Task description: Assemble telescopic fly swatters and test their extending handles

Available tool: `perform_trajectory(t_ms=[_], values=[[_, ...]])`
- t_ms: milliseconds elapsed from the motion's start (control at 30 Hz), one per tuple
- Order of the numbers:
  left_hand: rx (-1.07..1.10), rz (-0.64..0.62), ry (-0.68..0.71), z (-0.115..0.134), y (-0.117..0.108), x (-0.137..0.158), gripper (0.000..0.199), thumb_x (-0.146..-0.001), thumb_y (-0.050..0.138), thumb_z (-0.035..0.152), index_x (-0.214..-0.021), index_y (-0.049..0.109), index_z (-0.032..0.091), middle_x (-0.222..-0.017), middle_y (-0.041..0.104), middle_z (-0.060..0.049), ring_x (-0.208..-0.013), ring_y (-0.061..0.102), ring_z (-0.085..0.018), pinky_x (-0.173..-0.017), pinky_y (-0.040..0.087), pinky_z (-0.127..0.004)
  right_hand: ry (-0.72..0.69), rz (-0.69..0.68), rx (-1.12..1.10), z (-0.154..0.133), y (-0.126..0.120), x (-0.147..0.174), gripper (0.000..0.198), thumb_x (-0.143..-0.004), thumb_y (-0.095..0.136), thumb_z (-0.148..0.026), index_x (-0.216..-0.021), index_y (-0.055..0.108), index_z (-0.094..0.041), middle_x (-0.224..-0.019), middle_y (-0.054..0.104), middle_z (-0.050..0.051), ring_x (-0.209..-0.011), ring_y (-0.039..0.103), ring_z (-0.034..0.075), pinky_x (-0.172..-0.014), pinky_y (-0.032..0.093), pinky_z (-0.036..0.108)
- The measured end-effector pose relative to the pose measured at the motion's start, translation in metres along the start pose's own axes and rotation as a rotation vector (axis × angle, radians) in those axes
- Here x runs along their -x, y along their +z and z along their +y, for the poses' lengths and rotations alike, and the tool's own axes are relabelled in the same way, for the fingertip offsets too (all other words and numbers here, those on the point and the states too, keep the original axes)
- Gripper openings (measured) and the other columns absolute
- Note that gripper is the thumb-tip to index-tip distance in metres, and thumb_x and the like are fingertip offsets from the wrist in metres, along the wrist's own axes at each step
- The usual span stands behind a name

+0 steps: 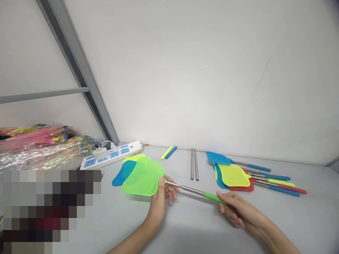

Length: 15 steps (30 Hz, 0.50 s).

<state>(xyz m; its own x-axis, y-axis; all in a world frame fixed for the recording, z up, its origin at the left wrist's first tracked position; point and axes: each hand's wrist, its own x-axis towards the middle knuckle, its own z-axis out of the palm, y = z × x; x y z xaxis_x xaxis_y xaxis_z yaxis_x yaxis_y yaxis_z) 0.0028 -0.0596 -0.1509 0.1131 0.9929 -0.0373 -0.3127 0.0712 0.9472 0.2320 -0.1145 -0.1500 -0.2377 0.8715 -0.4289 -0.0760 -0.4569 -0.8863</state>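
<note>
Between my hands, above the table, is a green fly swatter (144, 178) with a perforated head, a thin metal rod and a green grip. My left hand (162, 192) pinches it where the head meets the rod, thumb on the head's edge. My right hand (234, 208) is closed round the green grip, fingers partly hidden underneath. Beneath the green head lie a blue swatter head (120, 173) and a yellow one (134, 157), both partly covered. Two bare metal rods (194, 164) lie side by side farther back, near a yellow grip (166, 152) and a blue grip (171, 152).
On the right lies a pile of swatters with rods and grips, a yellow head (234, 175) on top. A white power strip (113, 155) with plugs sits back left. Beyond it are plastic-wrapped goods (45, 144) and a metal frame (87, 77). A wall stands behind.
</note>
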Motion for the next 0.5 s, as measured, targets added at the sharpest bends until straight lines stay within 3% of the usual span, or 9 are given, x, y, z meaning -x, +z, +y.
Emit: perform_trajectory(t_ms=[100, 200, 400, 500], values=[[-0.01, -0.053, 0.014, 0.0001, 0.0016, 0.0017, 0.04, -0.077, 0.035, 0.054, -0.077, 0.048, 0.016, -0.057, 0.058, -0.003, -0.044, 0.048, -0.011, -0.038, 0.032, -0.02, 0.078, 0.014, -0.095, 0.0011, -0.0008, 0.0001, 0.041, -0.075, 0.045, -0.049, -0.056, 0.05, -0.014, -0.035, 0.024, -0.01, -0.03, 0.012, 0.002, -0.031, 0.006, 0.017], [-0.01, -0.048, 0.012, -0.0029, 0.0022, 0.002, 0.039, -0.078, 0.034, 0.053, -0.077, 0.049, 0.017, -0.056, 0.057, -0.001, -0.043, 0.047, -0.01, -0.038, 0.032, -0.019, 0.033, 0.019, -0.079, 0.0, 0.0006, -0.0007, 0.041, -0.076, 0.044, -0.049, -0.056, 0.051, -0.013, -0.037, 0.024, -0.009, -0.031, 0.015, 0.002, -0.032, 0.01, 0.018], [0.039, 0.104, -0.07, -0.0059, 0.0009, -0.0026, 0.038, -0.073, 0.043, 0.054, -0.076, 0.05, 0.017, -0.054, 0.056, 0.0, -0.043, 0.047, -0.01, -0.038, 0.031, -0.019, -0.046, 0.078, 0.135, -0.0056, 0.0, -0.0009, 0.033, -0.07, 0.055, -0.047, -0.078, 0.052, -0.015, -0.04, 0.031, -0.009, -0.036, 0.025, 0.004, -0.039, 0.018, 0.02], [0.044, 0.138, -0.074, -0.0057, -0.0004, -0.005, 0.038, -0.071, 0.045, 0.054, -0.077, 0.049, 0.017, -0.054, 0.056, 0.0, -0.044, 0.048, -0.01, -0.038, 0.031, -0.019, -0.115, 0.166, 0.266, -0.0068, -0.0041, -0.0027, 0.033, -0.067, 0.057, -0.048, -0.075, 0.051, -0.016, -0.042, 0.034, -0.009, -0.038, 0.028, 0.006, -0.04, 0.022, 0.02]])
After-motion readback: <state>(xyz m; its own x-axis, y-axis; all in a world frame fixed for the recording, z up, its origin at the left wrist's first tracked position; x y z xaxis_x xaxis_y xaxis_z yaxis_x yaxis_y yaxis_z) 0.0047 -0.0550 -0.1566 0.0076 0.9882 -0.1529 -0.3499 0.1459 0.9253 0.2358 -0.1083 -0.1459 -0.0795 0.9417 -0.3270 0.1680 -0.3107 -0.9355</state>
